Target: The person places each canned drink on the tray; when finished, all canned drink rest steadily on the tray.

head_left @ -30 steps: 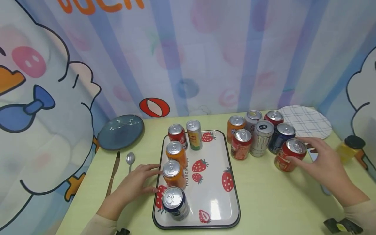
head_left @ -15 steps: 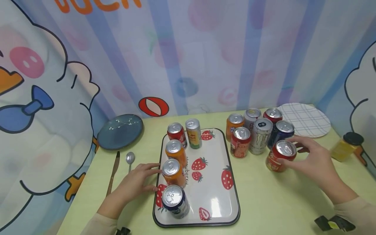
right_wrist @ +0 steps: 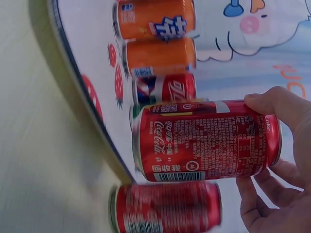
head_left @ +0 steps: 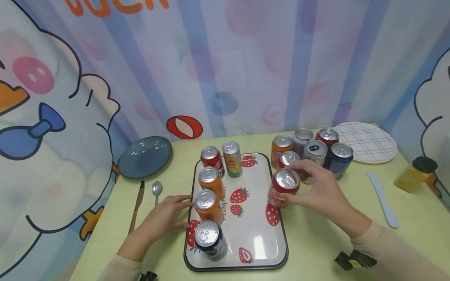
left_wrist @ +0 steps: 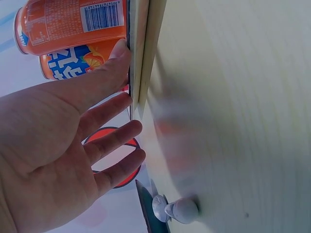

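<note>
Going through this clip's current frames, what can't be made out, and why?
Head: handle end of the spoon, behind the left hand.
Head: much of the front silver can, behind the right hand.
Right wrist: small print on the lower red can, blurred; bottom edge crops it.
Left wrist: part of the upper orange can, cut off by the top edge.

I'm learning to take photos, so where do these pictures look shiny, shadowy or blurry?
Head view: a bright white glare on the near right part of the tray; left wrist view: soft shadows and a fuzzy reddish smudge on the table; right wrist view: the lower red can is smeared, while the held red can is much sharper.
</note>
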`<action>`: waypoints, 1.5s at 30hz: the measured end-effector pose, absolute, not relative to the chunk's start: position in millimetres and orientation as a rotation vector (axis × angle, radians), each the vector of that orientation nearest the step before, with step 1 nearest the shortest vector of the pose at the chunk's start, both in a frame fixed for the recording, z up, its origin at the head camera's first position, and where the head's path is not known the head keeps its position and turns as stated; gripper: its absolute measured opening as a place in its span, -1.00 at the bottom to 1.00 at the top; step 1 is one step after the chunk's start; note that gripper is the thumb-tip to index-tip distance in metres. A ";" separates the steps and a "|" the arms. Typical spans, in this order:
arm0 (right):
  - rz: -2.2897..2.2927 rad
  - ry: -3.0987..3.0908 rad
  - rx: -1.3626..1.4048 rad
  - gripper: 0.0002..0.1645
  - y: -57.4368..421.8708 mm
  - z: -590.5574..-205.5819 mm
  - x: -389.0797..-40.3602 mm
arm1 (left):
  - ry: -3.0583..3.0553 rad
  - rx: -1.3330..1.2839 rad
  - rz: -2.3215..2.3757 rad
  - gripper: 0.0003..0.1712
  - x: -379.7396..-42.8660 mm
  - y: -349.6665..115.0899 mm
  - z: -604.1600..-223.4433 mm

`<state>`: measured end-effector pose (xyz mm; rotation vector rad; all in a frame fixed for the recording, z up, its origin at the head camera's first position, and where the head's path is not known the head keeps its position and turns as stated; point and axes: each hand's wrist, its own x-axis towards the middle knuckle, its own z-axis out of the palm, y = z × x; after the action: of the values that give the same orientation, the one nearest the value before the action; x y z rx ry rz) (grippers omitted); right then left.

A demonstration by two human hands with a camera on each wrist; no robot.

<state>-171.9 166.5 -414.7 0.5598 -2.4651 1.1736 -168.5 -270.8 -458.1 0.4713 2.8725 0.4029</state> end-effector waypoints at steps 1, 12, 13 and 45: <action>1.199 -2.478 0.578 -0.20 158.7 -415.2 -175.1 | 2.872 0.467 0.404 -0.26 -168.4 -270.6 -457.8; 1.272 -2.499 0.708 -0.24 84.8 -422.1 -216.7 | 2.868 0.491 0.411 -0.27 -169.6 -271.8 -456.5; 1.284 -2.503 0.710 -0.24 79.6 -423.1 -219.5 | 2.867 0.492 0.411 -0.27 -169.8 -271.9 -456.9; 1.058 -2.513 0.734 -0.30 115.7 -412.6 -208.6 | 2.860 0.462 0.430 -0.27 -169.1 -272.4 -457.1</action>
<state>-208.6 115.7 -412.6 0.7338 -2.5127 1.0579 -169.1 -272.4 -457.1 0.4625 2.8602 0.4297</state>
